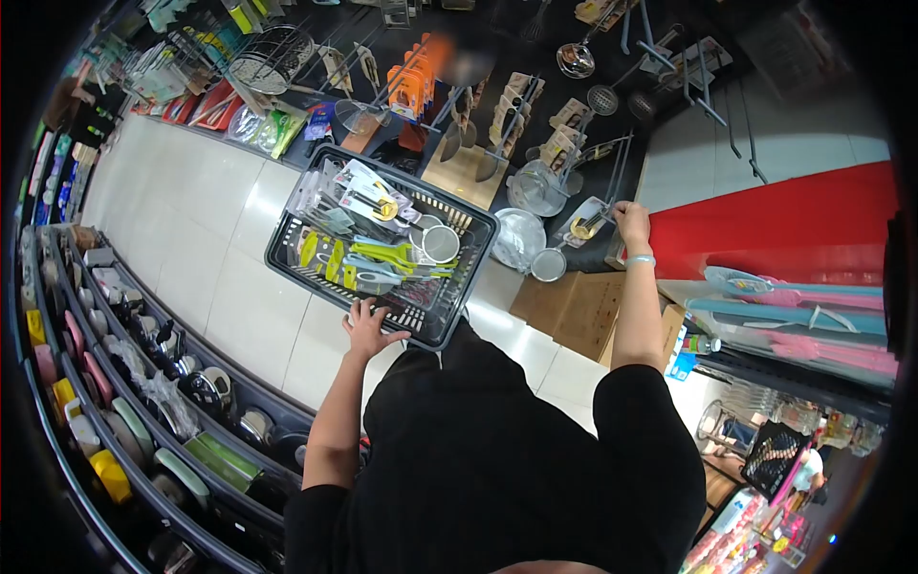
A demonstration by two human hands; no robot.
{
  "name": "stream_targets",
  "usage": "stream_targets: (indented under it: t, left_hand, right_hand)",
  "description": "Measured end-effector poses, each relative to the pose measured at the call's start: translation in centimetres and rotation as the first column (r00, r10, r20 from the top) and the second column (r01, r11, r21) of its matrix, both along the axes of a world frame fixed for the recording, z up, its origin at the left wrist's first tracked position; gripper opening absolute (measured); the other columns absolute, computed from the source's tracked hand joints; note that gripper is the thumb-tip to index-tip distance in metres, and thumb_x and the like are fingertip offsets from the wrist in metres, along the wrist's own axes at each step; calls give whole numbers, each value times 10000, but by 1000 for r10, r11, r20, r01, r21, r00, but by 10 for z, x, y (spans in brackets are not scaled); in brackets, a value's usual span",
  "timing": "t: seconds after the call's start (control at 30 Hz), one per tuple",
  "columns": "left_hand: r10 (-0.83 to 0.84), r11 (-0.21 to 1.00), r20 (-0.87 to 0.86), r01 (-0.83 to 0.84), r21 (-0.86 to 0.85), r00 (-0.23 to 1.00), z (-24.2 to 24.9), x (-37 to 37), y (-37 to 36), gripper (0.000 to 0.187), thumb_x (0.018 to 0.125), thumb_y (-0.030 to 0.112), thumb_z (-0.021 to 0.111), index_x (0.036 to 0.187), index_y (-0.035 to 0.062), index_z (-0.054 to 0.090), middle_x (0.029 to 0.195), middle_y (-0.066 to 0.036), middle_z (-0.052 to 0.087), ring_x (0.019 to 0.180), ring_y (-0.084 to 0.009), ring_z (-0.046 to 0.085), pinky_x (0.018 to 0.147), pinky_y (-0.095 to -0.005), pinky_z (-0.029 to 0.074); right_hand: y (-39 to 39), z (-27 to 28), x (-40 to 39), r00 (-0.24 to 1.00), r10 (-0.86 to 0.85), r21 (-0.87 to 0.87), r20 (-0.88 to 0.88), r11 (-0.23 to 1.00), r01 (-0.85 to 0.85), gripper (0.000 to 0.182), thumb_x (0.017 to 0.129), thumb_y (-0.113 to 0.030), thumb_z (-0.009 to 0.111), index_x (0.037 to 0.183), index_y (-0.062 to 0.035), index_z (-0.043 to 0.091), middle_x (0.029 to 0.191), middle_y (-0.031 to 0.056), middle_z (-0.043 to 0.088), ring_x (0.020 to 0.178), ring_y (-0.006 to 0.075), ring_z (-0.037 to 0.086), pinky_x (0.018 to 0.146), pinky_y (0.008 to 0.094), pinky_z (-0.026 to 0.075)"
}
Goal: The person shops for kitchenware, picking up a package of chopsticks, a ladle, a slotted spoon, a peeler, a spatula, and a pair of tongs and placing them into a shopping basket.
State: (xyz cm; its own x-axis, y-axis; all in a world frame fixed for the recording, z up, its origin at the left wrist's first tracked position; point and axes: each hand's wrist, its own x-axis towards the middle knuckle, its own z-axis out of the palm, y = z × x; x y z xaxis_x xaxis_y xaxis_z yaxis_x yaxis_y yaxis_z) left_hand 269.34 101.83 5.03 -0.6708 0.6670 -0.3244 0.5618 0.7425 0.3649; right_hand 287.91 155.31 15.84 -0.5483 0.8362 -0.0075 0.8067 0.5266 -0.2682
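My right hand (631, 226) is closed at the end of a carded strainer (583, 228) by the rack hooks, its fingers pinched together. The strainer's round mesh bowl (549, 265) hangs down to the left, away from the hand. My left hand (368, 330) has its fingers spread at the near rim of a dark plastic shopping basket (277, 251). Inside the basket lie several packaged kitchen tools, among them a round mesh strainer (440, 244), green-handled tools (382, 253) and a card with a yellow print (385, 208).
Strainers and ladles (576, 59) hang from hooks along the far display. Cardboard boxes (579, 311) stand on the floor below my right arm. Shelves of pans (182, 383) curve along the left. A red panel (765, 220) and blue and pink long-handled goods (794, 297) are at right.
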Motion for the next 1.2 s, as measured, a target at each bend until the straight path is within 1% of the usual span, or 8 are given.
stream_targets:
  t: [0.17,0.2,0.33,0.4,0.7,0.83,1.1,1.2]
  left_hand:
    - [-7,1000,-11,7,2,1000,-1,0,-1,706,537,674,707,1086,239,617,1279,-78,393,1270,-371,235,937,-623,202]
    - [-11,1000,2,11,0,1000,-2,-1,-1,731,533,680,703,1095,221,617,1295,-77,383,1278,-370,226,934,-640,208]
    - [0,1000,19,0,7,1000,-2,-1,-4,752,539,687,692,1107,199,615,1315,-76,372,1286,-366,219,943,-649,205]
    - [23,1000,27,-23,17,999,-1,0,-5,742,535,678,700,1088,189,623,1311,-76,374,1288,-357,218,954,-644,183]
    - [31,999,116,-28,-30,993,2,-3,-4,756,540,668,707,1126,199,616,1355,-85,320,1328,-323,158,985,-650,144]
    - [32,998,92,-27,-57,995,3,-2,-4,777,537,679,701,1131,186,613,1355,-92,322,1329,-319,162,993,-641,152]
    - [48,999,69,-48,-14,996,-1,-2,-7,757,511,666,719,1122,230,620,1331,-64,358,1314,-336,186,973,-647,166]
    - [56,998,54,-57,8,997,-4,0,-9,749,509,665,721,1114,234,623,1333,-56,360,1316,-338,182,972,-650,165]
  right_hand:
    - [-14,-5,17,980,88,-58,-180,993,-100,146,710,-76,685,851,-39,695,781,190,644,764,324,644,687,363,504]
    - [-22,-4,18,983,59,-59,-175,996,-70,140,705,-46,690,835,5,685,717,177,649,681,242,661,628,314,500]
    - [-60,-4,26,974,-49,-244,-222,970,-7,141,700,-71,705,819,3,685,677,164,642,633,221,648,600,306,496]
    - [-78,-12,29,965,119,-65,-235,988,-138,141,685,-41,692,819,-1,687,754,167,653,728,289,650,672,329,504]
    - [-183,211,-42,730,546,132,-412,828,-545,155,721,101,603,847,22,648,817,122,649,748,245,645,675,283,495]
    - [-203,230,-96,527,730,165,-435,640,-750,235,667,105,617,879,7,650,870,119,648,812,249,638,688,290,497]
    - [-209,67,-220,207,907,115,-368,265,-957,172,671,-6,646,843,-8,648,807,149,622,788,316,609,711,374,495]
    - [-214,13,-241,277,902,-33,-330,282,-959,150,707,-54,625,849,-21,661,823,146,635,813,313,613,744,382,491]
